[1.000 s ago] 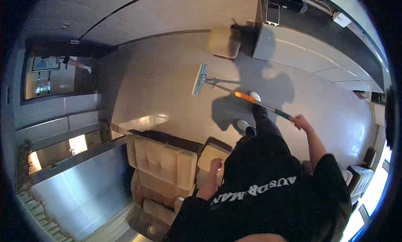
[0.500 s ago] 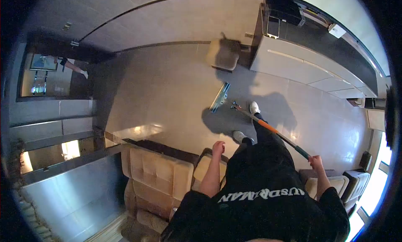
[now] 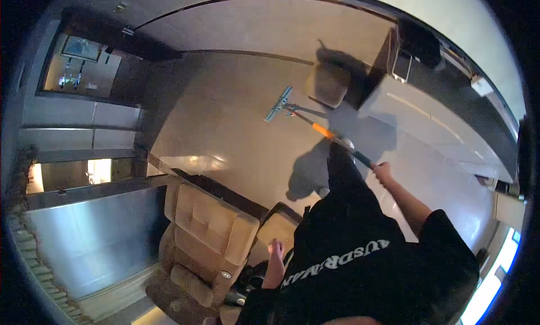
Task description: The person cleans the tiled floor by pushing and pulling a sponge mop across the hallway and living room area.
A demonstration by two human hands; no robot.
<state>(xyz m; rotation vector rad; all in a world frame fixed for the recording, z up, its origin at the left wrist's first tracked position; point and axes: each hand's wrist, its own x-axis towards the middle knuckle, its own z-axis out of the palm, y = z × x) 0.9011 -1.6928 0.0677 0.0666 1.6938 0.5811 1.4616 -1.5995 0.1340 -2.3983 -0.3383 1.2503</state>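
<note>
A: First, the room?

B: Broad floor (image 3: 225, 114), smooth-looking, glossy in patches; beyond, the far wall (image 3: 253, 21). On the left, tufted sofa (image 3: 199, 212); on the right, pale-fronted cabinet (image 3: 427, 114); near the wall, stool (image 3: 329, 86); beside the sofa, small padded seat (image 3: 279, 228).

A: And the mop (image 3: 324, 132)?

B: Out ahead over the floor, between stool and sofa, tilted.

A: Heavy or light?

B: Judging by the slim pole (image 3: 304, 119), probably light, though front-heavy if lifted by one end. Likely stiff lengthwise and hardly fragile.

A: Where to take hold?

B: On the dark green grip (image 3: 363, 158) at the near end, for reach. On the orange section (image 3: 322, 130), farther along, for balance with a second hand. Expect slipping if wet; cannot tell wet from dry.

A: The blue-green mop head (image 3: 278, 104)?

B: Narrow, straight, crosswise to the pole. Perhaps soft underneath, but too small to tell. Contact with the floor: cannot tell. If down, likely to glide easily.

A: Hands?

B: Right hand (image 3: 382, 173): wrapped around the end of the grip. Left hand (image 3: 275, 247): off the mop, fingers loosely curled, nothing visible inside, in front of the padded seat; touching or apart, cannot tell.

A: Anything smaller?

B: Just the joint (image 3: 290, 107) behind the mop head. Probably apt to swivel, so best steered from the grip.
</note>
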